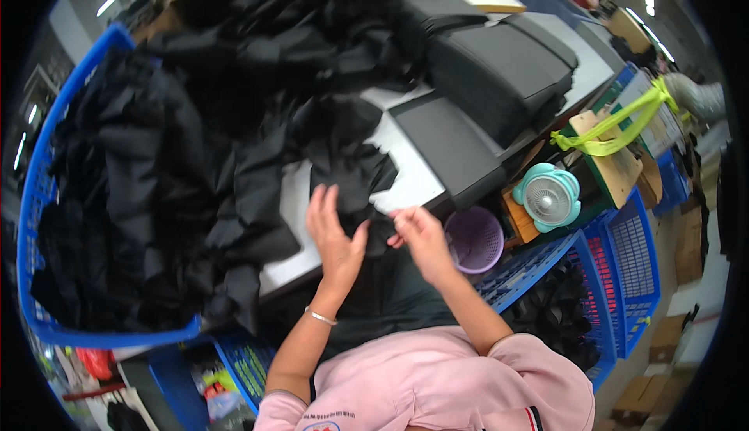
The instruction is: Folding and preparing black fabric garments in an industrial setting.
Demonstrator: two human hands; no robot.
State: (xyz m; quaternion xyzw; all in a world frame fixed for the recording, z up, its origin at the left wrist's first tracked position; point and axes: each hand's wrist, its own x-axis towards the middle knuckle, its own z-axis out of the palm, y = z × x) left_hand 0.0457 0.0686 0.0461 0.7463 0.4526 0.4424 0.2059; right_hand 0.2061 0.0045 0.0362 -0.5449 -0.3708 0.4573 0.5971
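A piece of black fabric (347,189) lies at the front edge of the white table (402,154), partly hanging over it. Flat on its left side rests my left hand (334,236), fingers stretched out and thumb apart. My right hand (421,237) pinches the right edge of the same piece between thumb and fingers. Just left of my left hand spreads a big loose heap of black fabric pieces (148,173). Neat stacks of dark grey cut panels (507,60) stand at the back right, with a lower stack (449,146) nearer to me.
A blue plastic basket (35,197) holds the heap at the left. Right of my right hand are a purple perforated bin (476,236) and a small turquoise fan (550,197). Blue crates (632,267) stand at the lower right. A yellow-green strap (616,131) hangs behind the fan.
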